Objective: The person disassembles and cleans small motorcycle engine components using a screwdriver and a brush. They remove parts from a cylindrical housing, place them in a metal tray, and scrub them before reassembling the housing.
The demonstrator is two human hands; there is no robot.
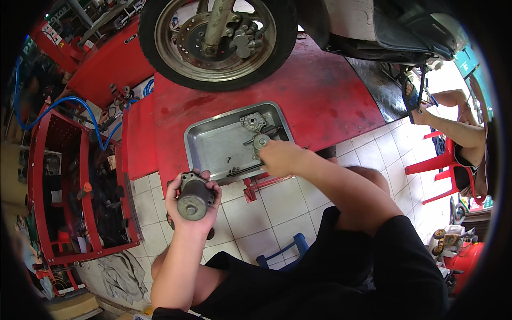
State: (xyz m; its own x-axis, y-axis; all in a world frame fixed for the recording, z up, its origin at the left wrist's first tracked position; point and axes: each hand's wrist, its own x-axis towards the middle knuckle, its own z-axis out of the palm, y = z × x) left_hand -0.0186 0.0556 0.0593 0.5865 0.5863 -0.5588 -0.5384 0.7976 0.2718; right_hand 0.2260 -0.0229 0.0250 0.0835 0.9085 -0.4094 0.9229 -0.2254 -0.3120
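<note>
While the left hand wraps its fingers shut round 1 grey cylindrical motor part, held up over the white tile floor w/ its round end facing the camera, the right hand reaches into 1 metal tray and pinches closed on a small round grey piece near the tray's right side. Tray sits on the edge of a red lift platform, just beyond both hands. Inside the tray: 1 cast metal housing toward the back right, approx 2 small dark screws on the bare bottom, and 1 long thin rod-like tool along the front wall; exact count of small bits hard to tell. Behind the tray, 1 scooter front wheel w/ brake disc stands on the platform. To the left, 1 red tool cart holds dark tools, w/ 1 blue hose looped above it. At far right another person's arm shows beside 1 red plastic chair.
</note>
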